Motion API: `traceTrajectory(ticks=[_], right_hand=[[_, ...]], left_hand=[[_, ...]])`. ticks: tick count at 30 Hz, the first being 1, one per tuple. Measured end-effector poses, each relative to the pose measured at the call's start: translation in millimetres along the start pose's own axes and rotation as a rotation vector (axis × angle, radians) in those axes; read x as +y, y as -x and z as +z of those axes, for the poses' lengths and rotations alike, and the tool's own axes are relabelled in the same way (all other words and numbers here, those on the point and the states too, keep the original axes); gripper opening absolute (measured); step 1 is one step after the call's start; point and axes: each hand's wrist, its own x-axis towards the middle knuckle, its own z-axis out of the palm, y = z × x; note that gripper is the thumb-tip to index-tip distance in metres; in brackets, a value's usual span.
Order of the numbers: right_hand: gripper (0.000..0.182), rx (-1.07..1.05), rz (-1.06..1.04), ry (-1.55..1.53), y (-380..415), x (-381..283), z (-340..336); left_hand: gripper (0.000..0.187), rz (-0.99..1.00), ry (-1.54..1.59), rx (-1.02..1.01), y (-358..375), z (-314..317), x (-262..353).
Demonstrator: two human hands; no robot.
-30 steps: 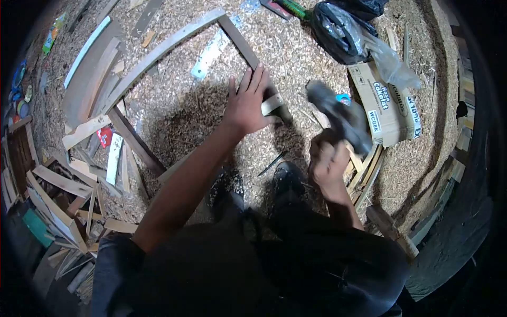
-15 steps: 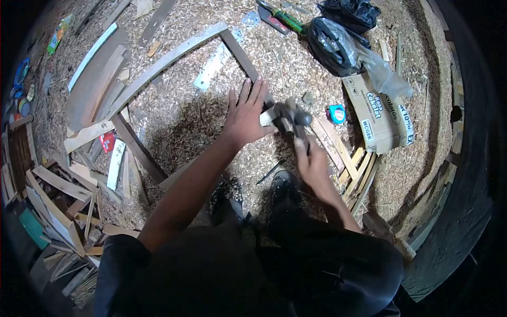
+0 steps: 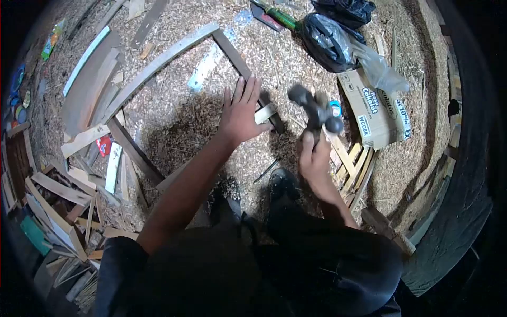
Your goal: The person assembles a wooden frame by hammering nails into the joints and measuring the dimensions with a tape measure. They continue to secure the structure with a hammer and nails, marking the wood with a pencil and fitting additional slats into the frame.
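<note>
A wooden frame lies on the wood shavings, with a curved pale top piece [image 3: 158, 62] and a dark side strip [image 3: 232, 53]. My left hand [image 3: 240, 116] rests with its fingers spread on the dark strip near its lower end. By its thumb, a short pale wood piece [image 3: 265, 113] crosses the strip. My right hand [image 3: 316, 158] is wrapped round the handle of a hammer [image 3: 315, 112], whose dark head is raised to the right of the strip, apart from the wood.
At the upper right lie black plastic bags [image 3: 330, 42], a cardboard piece [image 3: 376, 108] and a blue tape measure [image 3: 336, 108]. Wood offcuts [image 3: 60, 187] pile up at the left. My shoes [image 3: 283, 185] stand below the frame.
My right hand has lifted the hammer up and right, away from the dark strip. The left hand still presses on the strip. The whole view has shifted slightly.
</note>
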Motion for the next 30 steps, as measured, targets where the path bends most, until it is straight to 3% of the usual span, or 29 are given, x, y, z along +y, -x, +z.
traceTrajectory(ticks=[2,3,4,6,9,11,12,15,16,18,20,21,22,25,27,29,30], right_hand=[[0.024,0.046,-0.054,0.102,4,0,6],[0.026,-0.166,0.106,0.168,0,-6,-11],[0.030,-0.182,0.206,0.174,-6,-30,-16],[0.032,-0.006,-0.058,-0.121,7,-11,-16],[0.026,0.091,-0.255,-0.262,19,17,-1],[0.030,-0.272,0.221,0.351,18,30,3],[0.030,-0.151,0.285,0.196,15,30,10],[0.029,-0.083,0.167,0.253,6,32,-7],[0.028,-0.076,0.247,0.164,5,22,-10],[0.029,0.039,0.015,0.043,6,18,-3],[0.027,-0.082,0.048,0.148,-1,11,-7],[0.026,-0.254,0.252,0.166,-13,-19,-22],[0.025,-0.195,0.200,0.208,-13,-32,-21],[0.041,0.097,-0.143,-0.391,16,-5,-2],[0.038,0.107,-0.308,-0.166,13,8,8],[0.035,-0.198,0.160,0.318,18,39,15],[0.032,-0.207,0.287,0.177,14,27,13]], left_hand=[[0.123,-0.012,-0.001,-0.008,-3,-6,1],[0.122,-0.024,0.004,-0.030,0,-3,2],[0.123,-0.014,0.003,-0.022,3,1,3],[0.124,-0.005,0.004,0.007,-1,5,-1],[0.125,-0.028,0.003,-0.069,-1,2,1],[0.125,0.009,0.029,-0.045,-2,0,-3],[0.125,-0.005,0.022,-0.067,3,-1,1],[0.122,-0.023,-0.035,-0.088,-5,-2,-1],[0.122,0.007,0.018,-0.012,-2,2,-2],[0.123,0.020,0.028,0.014,-1,1,-2],[0.124,0.019,0.030,0.028,-2,1,-3],[0.125,0.016,0.035,0.025,-1,5,-3],[0.125,0.016,0.026,0.015,0,7,-2],[0.126,0.007,0.048,0.026,-2,5,-3],[0.126,0.011,0.031,0.009,-3,3,-3],[0.127,0.033,0.064,0.033,-2,2,-4],[0.126,0.038,0.053,0.033,3,4,-2]])
